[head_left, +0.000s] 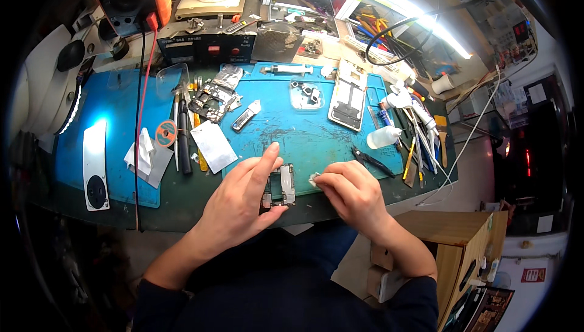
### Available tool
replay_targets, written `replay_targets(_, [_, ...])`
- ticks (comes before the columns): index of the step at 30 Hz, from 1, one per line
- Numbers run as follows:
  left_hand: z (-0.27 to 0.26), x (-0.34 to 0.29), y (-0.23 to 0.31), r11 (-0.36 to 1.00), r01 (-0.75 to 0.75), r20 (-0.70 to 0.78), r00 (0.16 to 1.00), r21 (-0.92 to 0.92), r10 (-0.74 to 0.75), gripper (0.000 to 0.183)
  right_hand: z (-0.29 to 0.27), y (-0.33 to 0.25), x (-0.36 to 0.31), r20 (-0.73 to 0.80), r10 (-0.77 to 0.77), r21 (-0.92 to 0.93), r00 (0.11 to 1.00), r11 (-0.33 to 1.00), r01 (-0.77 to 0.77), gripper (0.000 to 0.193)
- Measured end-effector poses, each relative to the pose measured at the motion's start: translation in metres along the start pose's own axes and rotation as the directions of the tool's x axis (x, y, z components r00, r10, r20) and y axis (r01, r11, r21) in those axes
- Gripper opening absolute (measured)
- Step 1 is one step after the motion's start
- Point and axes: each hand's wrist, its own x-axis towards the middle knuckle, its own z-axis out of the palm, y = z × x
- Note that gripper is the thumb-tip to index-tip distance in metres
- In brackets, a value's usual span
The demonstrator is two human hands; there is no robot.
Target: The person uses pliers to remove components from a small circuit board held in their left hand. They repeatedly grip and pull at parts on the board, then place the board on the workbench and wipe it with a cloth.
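Observation:
My left hand [234, 201] grips a small phone circuit board [288, 184] with silvery shields, over the near edge of the blue work mat [274, 131]. The thumb lies along the board's lower edge, the index finger stretches upward, and the other fingers are partly hidden. Just to the right, my right hand [356, 197] pinches a small crumpled white scrap [314, 179], which looks like tissue or cloth. A gap separates that scrap from the board. Nearest to my right hand on the mat lie black-handled pliers [372, 160].
Beyond my hands are a utility knife [246, 116], a clear tray of small parts [306, 95] and a phone housing [348, 96]. A squeeze bottle [384, 137] and tools crowd the right. Left are screwdrivers [184, 137], a solder spool [165, 133] and a lamp [95, 165]. Cables [141, 119] cross the bench.

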Motion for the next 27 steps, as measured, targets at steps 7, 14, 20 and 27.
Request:
replay_targets(7, [0.003, 0.001, -0.002, 1.0, 0.018, -0.007, 1.0, 0.008, -0.017, 0.11, 0.025, -0.005, 0.032, 0.04, -0.193, -0.127, 0.98, 0.972, 0.197, 0.029])
replay_targets(14, [0.002, -0.001, -0.005, 1.0, 0.0, -0.043, 0.999, 0.002, 0.0, 0.111, 0.018, -0.012, 0.019, 0.111, -0.322, -0.059, 0.94, 0.942, 0.329, 0.034])
replay_targets(20, [0.003, -0.001, -0.005, 0.998, -0.065, -0.073, 0.995, -0.019, 0.063, 0.11, 0.019, -0.007, 0.041, 0.059, -0.372, -0.168, 0.926, 0.911, 0.377, 0.031])
replay_targets(27, [0.005, -0.001, -0.007, 0.997, -0.077, -0.107, 0.991, 0.011, 0.077, 0.109, 0.017, -0.014, 0.025, 0.09, -0.459, -0.21, 0.884, 0.858, 0.468, 0.027])
